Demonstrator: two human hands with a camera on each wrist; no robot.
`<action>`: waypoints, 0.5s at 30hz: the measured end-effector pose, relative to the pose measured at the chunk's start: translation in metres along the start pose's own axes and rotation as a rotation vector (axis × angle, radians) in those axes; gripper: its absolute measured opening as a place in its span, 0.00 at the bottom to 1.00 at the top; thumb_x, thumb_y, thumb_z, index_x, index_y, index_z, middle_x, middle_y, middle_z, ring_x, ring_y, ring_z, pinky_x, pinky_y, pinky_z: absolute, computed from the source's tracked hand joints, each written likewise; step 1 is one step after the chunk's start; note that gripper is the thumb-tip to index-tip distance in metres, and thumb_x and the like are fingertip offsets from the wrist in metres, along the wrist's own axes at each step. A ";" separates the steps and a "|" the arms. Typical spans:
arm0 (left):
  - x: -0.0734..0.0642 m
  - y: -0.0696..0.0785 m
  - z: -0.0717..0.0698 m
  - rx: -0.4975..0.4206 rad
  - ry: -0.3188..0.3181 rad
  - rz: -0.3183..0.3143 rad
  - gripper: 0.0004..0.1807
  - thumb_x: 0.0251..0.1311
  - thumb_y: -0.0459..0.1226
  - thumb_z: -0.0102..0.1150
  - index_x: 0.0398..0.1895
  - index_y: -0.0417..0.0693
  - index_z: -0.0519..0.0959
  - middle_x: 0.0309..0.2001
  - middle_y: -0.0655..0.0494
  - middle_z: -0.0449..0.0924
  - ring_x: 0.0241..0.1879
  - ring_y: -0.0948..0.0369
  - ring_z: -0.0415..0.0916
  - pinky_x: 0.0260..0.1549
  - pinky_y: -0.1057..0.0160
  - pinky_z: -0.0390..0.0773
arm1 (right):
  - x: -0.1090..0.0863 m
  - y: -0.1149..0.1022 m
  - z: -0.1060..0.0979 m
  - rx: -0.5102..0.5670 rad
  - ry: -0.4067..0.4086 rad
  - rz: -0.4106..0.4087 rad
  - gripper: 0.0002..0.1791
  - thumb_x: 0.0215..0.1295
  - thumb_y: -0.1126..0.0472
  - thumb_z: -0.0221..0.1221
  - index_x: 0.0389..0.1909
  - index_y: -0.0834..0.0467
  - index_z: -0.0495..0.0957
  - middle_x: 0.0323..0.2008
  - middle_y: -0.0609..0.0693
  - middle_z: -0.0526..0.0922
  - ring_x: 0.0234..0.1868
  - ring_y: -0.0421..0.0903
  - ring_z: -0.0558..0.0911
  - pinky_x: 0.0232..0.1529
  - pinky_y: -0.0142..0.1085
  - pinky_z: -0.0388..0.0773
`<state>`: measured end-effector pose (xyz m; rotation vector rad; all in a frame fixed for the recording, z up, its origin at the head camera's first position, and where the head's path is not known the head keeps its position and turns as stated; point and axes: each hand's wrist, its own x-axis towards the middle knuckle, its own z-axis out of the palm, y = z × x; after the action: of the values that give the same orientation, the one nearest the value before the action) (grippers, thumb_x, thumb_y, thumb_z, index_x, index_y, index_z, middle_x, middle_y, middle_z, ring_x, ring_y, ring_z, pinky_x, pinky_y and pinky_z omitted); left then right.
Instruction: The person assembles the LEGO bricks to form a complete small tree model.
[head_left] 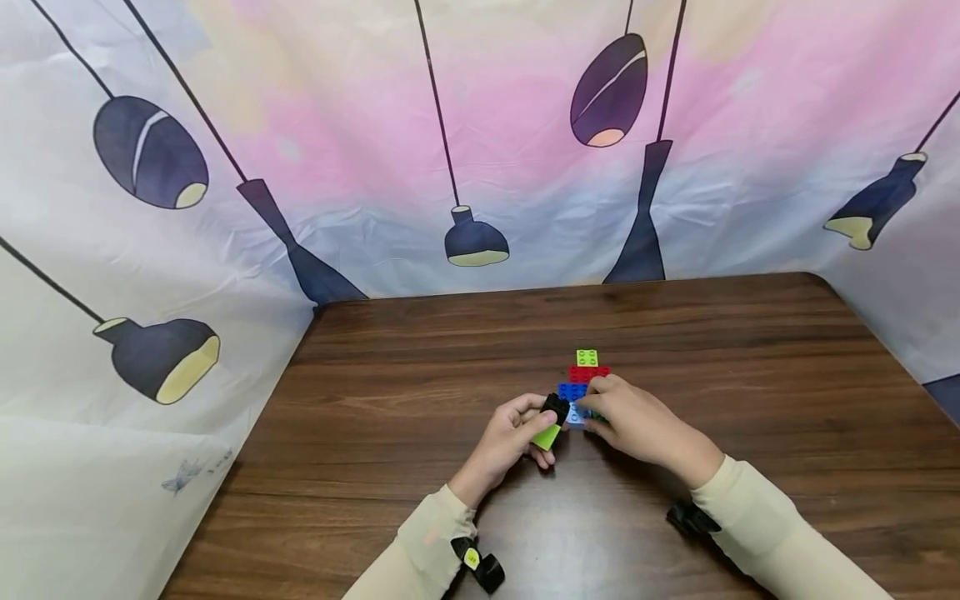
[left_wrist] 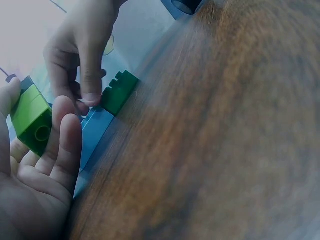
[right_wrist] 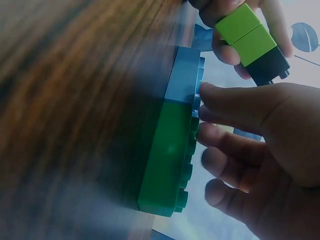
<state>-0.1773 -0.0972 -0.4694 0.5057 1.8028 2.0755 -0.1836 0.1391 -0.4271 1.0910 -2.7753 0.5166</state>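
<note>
My left hand (head_left: 512, 433) holds a small stack of toy building bricks, lime green (right_wrist: 254, 45) with a black brick (head_left: 556, 407) at one end, its thumb lying across them just above the table. My right hand (head_left: 637, 423) reaches down to the bricks laid out on the table. Its fingertips (right_wrist: 210, 95) touch the studs near where a light blue brick (right_wrist: 185, 75) meets a dark green brick (right_wrist: 167, 155). Behind these lie a blue brick (head_left: 570, 390), a red brick (head_left: 583, 374) and a lime brick (head_left: 587, 358). The right hand partly covers the green one.
A brown wood-grain table (head_left: 375, 400) stretches around the hands. Behind it hangs a cloth backdrop (head_left: 375, 150) printed with lamps. A black wrist device (head_left: 477, 565) hangs at the left sleeve, and another black device (head_left: 692, 518) at the right sleeve.
</note>
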 end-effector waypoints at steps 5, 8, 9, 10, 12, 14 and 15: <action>-0.001 0.000 -0.001 -0.004 -0.018 -0.004 0.20 0.78 0.38 0.58 0.60 0.28 0.74 0.50 0.21 0.81 0.20 0.63 0.83 0.21 0.66 0.85 | 0.000 -0.002 0.000 0.047 -0.041 -0.007 0.14 0.62 0.64 0.75 0.48 0.63 0.87 0.37 0.47 0.78 0.39 0.42 0.75 0.38 0.37 0.79; -0.001 -0.001 -0.002 -0.007 -0.035 0.001 0.20 0.78 0.38 0.58 0.61 0.28 0.73 0.50 0.21 0.80 0.21 0.63 0.84 0.22 0.66 0.85 | 0.000 -0.004 0.001 0.044 -0.027 0.002 0.15 0.60 0.63 0.77 0.46 0.61 0.86 0.38 0.47 0.78 0.40 0.43 0.75 0.38 0.38 0.80; 0.000 -0.001 -0.002 -0.007 -0.039 0.000 0.21 0.77 0.38 0.58 0.61 0.28 0.73 0.50 0.21 0.80 0.21 0.63 0.84 0.22 0.66 0.85 | 0.000 -0.004 0.001 0.043 -0.025 0.008 0.15 0.60 0.62 0.77 0.45 0.61 0.86 0.38 0.46 0.78 0.40 0.43 0.75 0.38 0.38 0.80; 0.000 -0.001 -0.002 -0.008 -0.043 0.000 0.21 0.77 0.37 0.59 0.61 0.27 0.73 0.50 0.22 0.81 0.21 0.63 0.84 0.22 0.66 0.86 | 0.000 -0.005 0.001 0.041 -0.027 0.014 0.15 0.60 0.62 0.77 0.45 0.60 0.86 0.38 0.46 0.78 0.40 0.43 0.75 0.38 0.38 0.80; 0.000 -0.001 -0.002 -0.008 -0.050 -0.007 0.22 0.76 0.37 0.59 0.61 0.26 0.73 0.49 0.26 0.83 0.21 0.63 0.84 0.22 0.66 0.86 | 0.000 -0.007 0.001 0.038 -0.041 0.027 0.15 0.60 0.60 0.77 0.45 0.59 0.84 0.38 0.46 0.79 0.40 0.43 0.75 0.37 0.37 0.79; 0.000 -0.001 -0.003 -0.004 -0.054 -0.013 0.22 0.76 0.36 0.60 0.61 0.25 0.73 0.47 0.33 0.86 0.21 0.63 0.84 0.22 0.66 0.85 | 0.000 -0.008 0.001 0.035 -0.060 0.040 0.16 0.61 0.59 0.77 0.45 0.59 0.84 0.38 0.46 0.80 0.39 0.43 0.76 0.35 0.37 0.78; 0.001 0.000 -0.003 0.000 -0.057 -0.014 0.22 0.75 0.36 0.60 0.61 0.25 0.73 0.46 0.35 0.86 0.22 0.63 0.84 0.22 0.66 0.85 | 0.000 -0.009 0.000 0.034 -0.070 0.046 0.17 0.61 0.59 0.77 0.46 0.59 0.83 0.39 0.46 0.80 0.39 0.43 0.76 0.35 0.38 0.78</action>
<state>-0.1796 -0.0997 -0.4700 0.5456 1.7693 2.0310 -0.1778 0.1328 -0.4248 1.0747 -2.8680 0.5432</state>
